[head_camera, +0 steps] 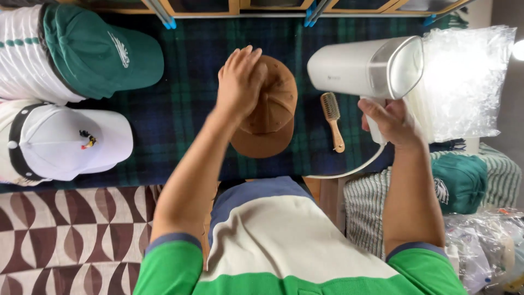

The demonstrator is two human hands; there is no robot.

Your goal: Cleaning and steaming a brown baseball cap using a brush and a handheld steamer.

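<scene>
Left hand (240, 82) lies flat, fingers spread, on the crown of the brown cap (267, 112). It presses from above and is not wrapped around it. The cap sits mid-table on the dark plaid cloth (185, 71), brim pointing to the near side.

Right hand (390, 121) is closed around the handle of the white handheld steamer (365, 68). The steamer body is held level above the cloth, just right of the cap and not touching it. A white cord (355, 169) loops from the handle toward the near edge.

A wooden brush (332, 117) lies in the gap between cap and steamer, handle pointing near. That gap is tight.

Open room: a bare strip of cloth between the brown cap and the left-side caps. The far edge is bounded by a wooden frame (234, 6). The near edge of the cloth ends just in front of the person's chest.

Counts:
- Caps, 4 in view: brown one, green cap (103, 54) far left, white cap (71, 143) near left, and another green cap (461, 183) near right on striped fabric (365, 213).
- Steamer: 1. Brush: 1.
- Clear plastic bags: a stack (466, 76) at far right, plus crumpled ones (480, 246) at near right. Number can't be made out.

Patterned rug (71, 235) near left, below the table edge.
</scene>
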